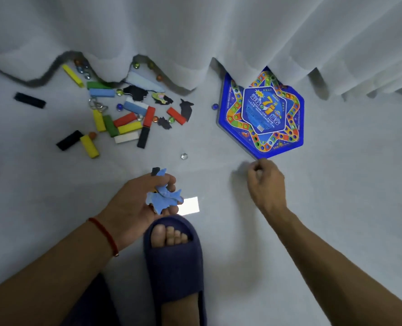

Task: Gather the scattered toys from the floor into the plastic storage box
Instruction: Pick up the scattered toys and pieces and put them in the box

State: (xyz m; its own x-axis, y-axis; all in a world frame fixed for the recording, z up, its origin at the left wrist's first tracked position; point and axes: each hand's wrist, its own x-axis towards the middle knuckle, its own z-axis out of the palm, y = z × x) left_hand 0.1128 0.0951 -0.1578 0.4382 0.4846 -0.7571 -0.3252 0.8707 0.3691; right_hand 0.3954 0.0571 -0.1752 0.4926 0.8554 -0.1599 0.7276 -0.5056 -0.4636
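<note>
Nearest, one foot in a navy slipper [174, 262] stands on the floor [336, 196]; just beyond it the left hand [140, 203] pinches a bunch of blue foam puzzle pieces [163, 196]. The right hand [264, 182] is curled, whether around anything I cannot tell, at the near corner of one blue hexagonal game board [263, 114]. Farther left lie roughly eighteen coloured blocks [115, 118] pointing every way, with glass marbles [184, 156], under the white curtain [219, 31].

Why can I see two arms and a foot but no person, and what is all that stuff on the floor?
The camera sits on the person's head and looks down, so you see only their own arms and a foot in a blue slipper. The left hand holds some flat blue cut-out pieces. The right hand is curled by the near corner of a blue game board; whether it holds something I cannot tell. On the grey floor lie coloured blocks, marbles and dark flat pieces. A white curtain hangs behind. No storage box shows.
</note>
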